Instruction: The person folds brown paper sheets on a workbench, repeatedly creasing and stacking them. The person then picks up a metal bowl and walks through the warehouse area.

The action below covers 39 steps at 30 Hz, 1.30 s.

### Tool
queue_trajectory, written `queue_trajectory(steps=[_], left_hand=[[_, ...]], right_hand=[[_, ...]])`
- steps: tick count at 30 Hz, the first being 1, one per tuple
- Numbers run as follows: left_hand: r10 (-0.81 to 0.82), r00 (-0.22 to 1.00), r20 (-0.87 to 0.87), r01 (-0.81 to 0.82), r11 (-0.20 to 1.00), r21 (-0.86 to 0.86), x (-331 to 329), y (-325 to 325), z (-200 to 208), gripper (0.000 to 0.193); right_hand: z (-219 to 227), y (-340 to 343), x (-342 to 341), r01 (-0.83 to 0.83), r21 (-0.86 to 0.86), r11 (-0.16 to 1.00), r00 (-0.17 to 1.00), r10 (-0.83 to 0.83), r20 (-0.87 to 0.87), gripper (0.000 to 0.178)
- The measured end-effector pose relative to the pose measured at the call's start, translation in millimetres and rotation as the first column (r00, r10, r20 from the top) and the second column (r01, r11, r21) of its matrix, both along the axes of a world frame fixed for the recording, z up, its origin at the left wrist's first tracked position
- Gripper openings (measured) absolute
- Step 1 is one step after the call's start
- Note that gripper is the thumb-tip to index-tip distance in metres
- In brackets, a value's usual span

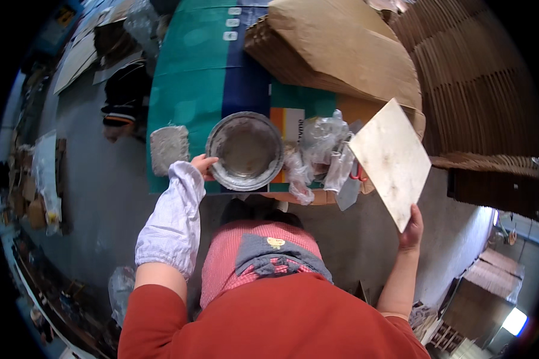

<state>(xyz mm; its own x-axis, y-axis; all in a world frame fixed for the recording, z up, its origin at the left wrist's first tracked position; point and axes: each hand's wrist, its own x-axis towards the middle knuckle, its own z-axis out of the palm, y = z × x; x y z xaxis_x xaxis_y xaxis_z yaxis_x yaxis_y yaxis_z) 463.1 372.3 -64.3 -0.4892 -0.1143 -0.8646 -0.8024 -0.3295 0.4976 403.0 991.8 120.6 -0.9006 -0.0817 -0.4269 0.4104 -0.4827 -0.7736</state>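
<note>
My left hand [204, 167], in a pale checked sleeve cover, grips the left rim of a round metal basin [275, 170]. Some dull, greyish-brown content, perhaps liquid, lies in the basin. Out to the right, my right hand [411, 227] pinches the lower corner of a flat off-white square board [392, 161]. Faint dark smudges mark the board, which is held up over the table's right edge. A grey folded rag [169, 149] lies to the left of the basin. Between basin and board are crumpled clear plastic bags [323, 143] and a red-handled tool [358, 173], partly covered.
A green and blue sheet [185, 78] covers the table. Brown cardboard or paper sheets [341, 48] are stacked at its far right, with tall cardboard stacks [479, 78] beyond. A person in dark clothing [126, 96] is off to the left.
</note>
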Motion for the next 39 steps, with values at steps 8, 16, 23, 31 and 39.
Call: queue_trajectory(steps=[8,16,23,31,39], left_hand=[[0.133,0.988,-0.071,-0.120,0.979,0.167,27.2,20.5,-5.5,0.044],[0.548,0.832,-0.086,-0.507,0.814,0.284,122.9,29.9,44.4,0.029],[0.687,0.700,-0.194,-0.660,0.727,0.191,177.3,30.6,80.5,0.022],[0.746,0.620,-0.244,-0.690,0.666,0.283,191.9,59.9,105.3,0.036],[0.741,0.629,-0.235,-0.666,0.670,0.329,193.6,92.1,144.0,0.035]], right_hand=[[-8.0,-13.3,26.4,0.054,0.223,0.973,0.999,-0.052,-0.017,0.028],[57.0,-92.9,15.4,0.056,0.940,0.338,0.792,0.558,-0.248,0.015],[93.3,-144.2,-12.2,0.541,0.838,-0.071,0.419,0.887,-0.195,0.009],[-47.5,-131.8,-41.3,0.657,0.746,-0.104,0.130,0.991,0.024,0.025],[-116.7,-121.5,-13.2,0.538,0.834,-0.122,0.173,0.984,0.032,0.034]])
